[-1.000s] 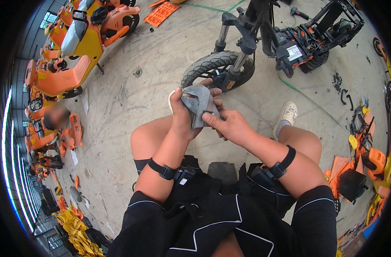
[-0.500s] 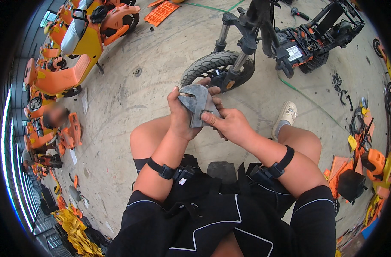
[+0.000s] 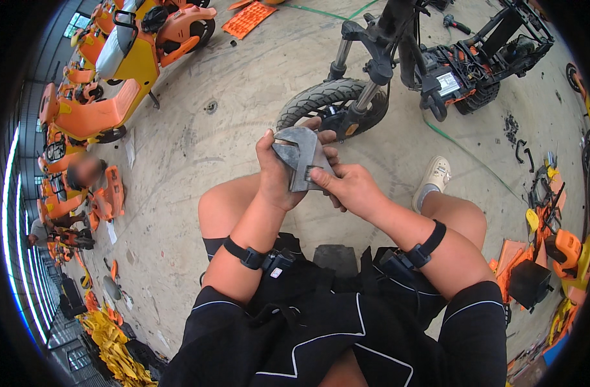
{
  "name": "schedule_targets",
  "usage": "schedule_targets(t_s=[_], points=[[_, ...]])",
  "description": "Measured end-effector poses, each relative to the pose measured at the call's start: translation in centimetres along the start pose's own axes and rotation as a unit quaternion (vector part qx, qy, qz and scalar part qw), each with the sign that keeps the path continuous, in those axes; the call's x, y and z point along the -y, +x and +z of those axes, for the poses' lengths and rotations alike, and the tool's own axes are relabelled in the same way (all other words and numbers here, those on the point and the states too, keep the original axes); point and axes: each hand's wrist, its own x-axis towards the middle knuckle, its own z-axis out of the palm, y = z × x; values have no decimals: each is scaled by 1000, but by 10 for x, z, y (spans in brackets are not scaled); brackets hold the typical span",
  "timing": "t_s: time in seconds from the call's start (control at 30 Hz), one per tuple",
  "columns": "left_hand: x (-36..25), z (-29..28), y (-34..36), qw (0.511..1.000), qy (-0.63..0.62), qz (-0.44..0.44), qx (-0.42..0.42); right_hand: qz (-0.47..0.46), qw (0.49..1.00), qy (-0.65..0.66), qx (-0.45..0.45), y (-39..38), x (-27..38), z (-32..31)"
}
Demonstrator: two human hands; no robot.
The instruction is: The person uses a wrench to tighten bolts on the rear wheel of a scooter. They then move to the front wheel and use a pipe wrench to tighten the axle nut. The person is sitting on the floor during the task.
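I hold a grey metal adjustable wrench [image 3: 306,143] in front of me, its jaws toward the left. My left hand [image 3: 275,177] is wrapped round the wrench head from the left, with fingertips showing past its far edge. From the right, my right hand [image 3: 350,185] grips the wrench too, its thumb pressed near the adjusting screw. The wrench's handle is mostly hidden by the hands. Just beyond stands the front wheel [image 3: 301,106] of a stripped scooter [image 3: 398,51]; the wrench is held in the air before it.
Orange and yellow scooters [image 3: 98,113] are lined up at the left, with a person [image 3: 38,231] among them. Loose parts and a black box [image 3: 530,284] lie at the right. An orange panel [image 3: 250,19] rests on the floor at the back; yellow pieces [image 3: 114,342] are heaped lower left.
The gap between the wrench's jaws has become narrower. Both hands keep their grip. The whole view has shifted slightly.
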Motion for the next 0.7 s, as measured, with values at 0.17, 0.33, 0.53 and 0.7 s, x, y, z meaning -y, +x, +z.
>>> schedule_targets(t_s=[0.17, 0.33, 0.53, 0.7], points=[[0, -1, 3, 1000, -5, -7, -6, -13, 999, -23, -24, 3, -2, 3], [2, -1, 5, 1000, 11, -9, -15, -13, 999, -38, -31, 3, -6, 2], [3, 0, 4, 1000, 19, -5, -17, -9, 999, -37, -17, 1, -3, 1], [4, -2, 5, 1000, 8, -13, -20, 9, 999, -45, -1, 4, -6, -1]])
